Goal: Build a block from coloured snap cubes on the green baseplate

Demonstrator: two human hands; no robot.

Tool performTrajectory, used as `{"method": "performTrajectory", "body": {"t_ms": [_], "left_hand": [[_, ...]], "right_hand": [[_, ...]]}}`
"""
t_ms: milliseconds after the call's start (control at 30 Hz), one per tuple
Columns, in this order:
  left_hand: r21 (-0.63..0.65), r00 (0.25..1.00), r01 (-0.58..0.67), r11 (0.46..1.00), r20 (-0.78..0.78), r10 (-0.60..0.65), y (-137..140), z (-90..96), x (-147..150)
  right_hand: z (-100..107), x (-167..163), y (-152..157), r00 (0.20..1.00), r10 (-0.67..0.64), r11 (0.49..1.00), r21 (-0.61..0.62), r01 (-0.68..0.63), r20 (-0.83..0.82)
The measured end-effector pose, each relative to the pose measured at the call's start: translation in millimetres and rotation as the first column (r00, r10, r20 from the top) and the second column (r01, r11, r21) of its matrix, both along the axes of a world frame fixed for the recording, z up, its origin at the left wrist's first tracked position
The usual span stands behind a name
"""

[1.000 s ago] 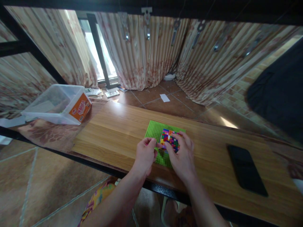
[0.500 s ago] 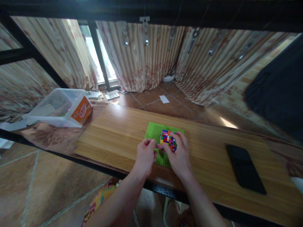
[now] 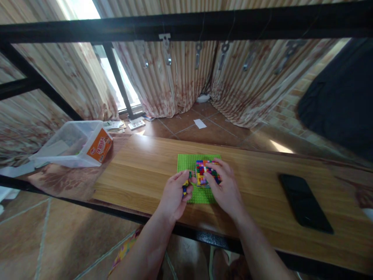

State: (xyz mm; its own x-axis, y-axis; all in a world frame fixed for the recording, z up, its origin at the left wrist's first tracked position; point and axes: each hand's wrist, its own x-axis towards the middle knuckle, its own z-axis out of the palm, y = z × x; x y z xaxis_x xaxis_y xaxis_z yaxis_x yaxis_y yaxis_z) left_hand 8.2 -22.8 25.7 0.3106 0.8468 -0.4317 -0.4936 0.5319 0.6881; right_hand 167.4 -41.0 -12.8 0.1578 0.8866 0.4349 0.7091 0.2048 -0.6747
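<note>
Only the head view here. Biggest change from half a second ago: blue and yellow bricks (image 3: 184, 189) now show in the left hand (image 3: 175, 194), whose fingers hid them before. That hand's curled around them, pinch narrow. The right hand (image 3: 225, 186) is still draped over the multicolored block (image 3: 201, 171); can't tell how firmly it's gripping. The block's over the green board (image 3: 183, 160) on the table (image 3: 140, 163). Imo the building's still mid-step, since those bricks aren't on the block yet.
</note>
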Motion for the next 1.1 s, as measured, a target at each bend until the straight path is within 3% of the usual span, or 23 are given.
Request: {"method": "performTrajectory", "body": {"t_ms": [200, 433, 767, 967, 1100], "left_hand": [[-0.036, 0.986, 0.14, 0.989, 0.096, -0.136, -1, 0.6, 0], [-0.032, 0.977, 0.208, 0.978, 0.047, -0.207, -4, 0.6, 3], [-0.028, 0.985, 0.173, 0.985, 0.007, -0.172, -4, 1.1, 5], [0.02, 0.969, 0.011, 1.0, -0.245, -0.005, -1, -1.6, 7], [0.03, 0.935, -0.031, 0.999, -0.353, 0.039, -3, -2.6, 10]], "right_hand": [[14, -9, -8, 0.987, 0.158, 0.985, 0.071, -0.157, -0.007], [17, -12, -11, 0.976, 0.217, 0.975, 0.042, -0.217, -0.009], [15, -10, -9, 0.972, 0.204, 0.977, 0.093, -0.194, -0.114], [9, -2, -5, 0.995, 0.03, 0.995, 0.102, -0.02, -0.096], [6, -6, -4, 0.998, 0.051, 0.997, 0.067, -0.049, -0.038]]}}
